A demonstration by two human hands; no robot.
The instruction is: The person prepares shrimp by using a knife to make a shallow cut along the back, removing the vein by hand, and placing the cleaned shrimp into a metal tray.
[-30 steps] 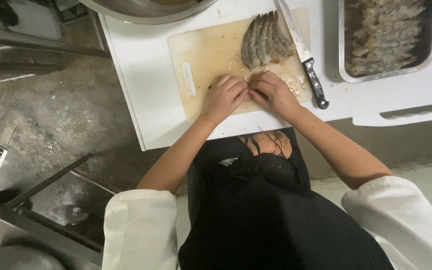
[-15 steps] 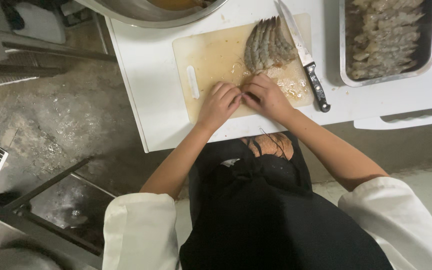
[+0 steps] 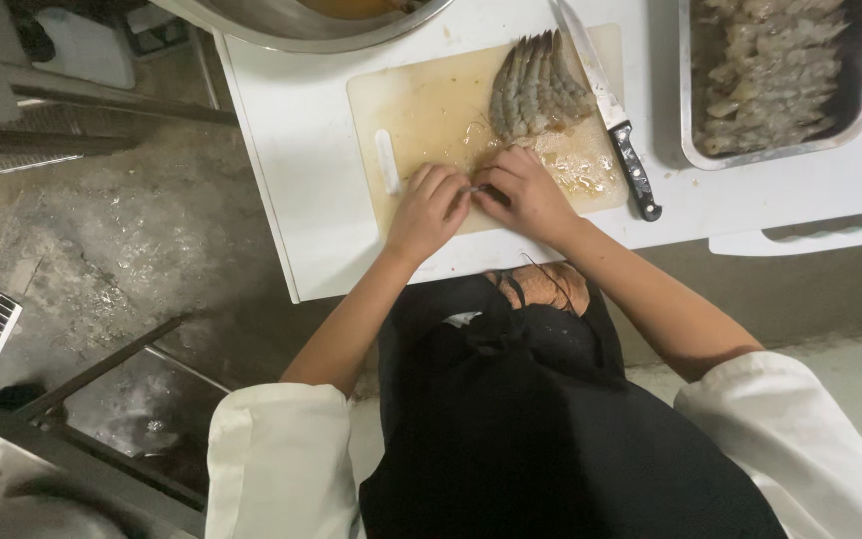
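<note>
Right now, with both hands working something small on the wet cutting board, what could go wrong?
1. The knife lies on the cutting board just beyond the right hand; a sideways reach could meet its blade.
2. The board looks slick with liquid, so the small piece pinched between left hand and right hand could slip.
3. The row of shrimp sits just above the fingers; a nudge could scatter it.
</note>
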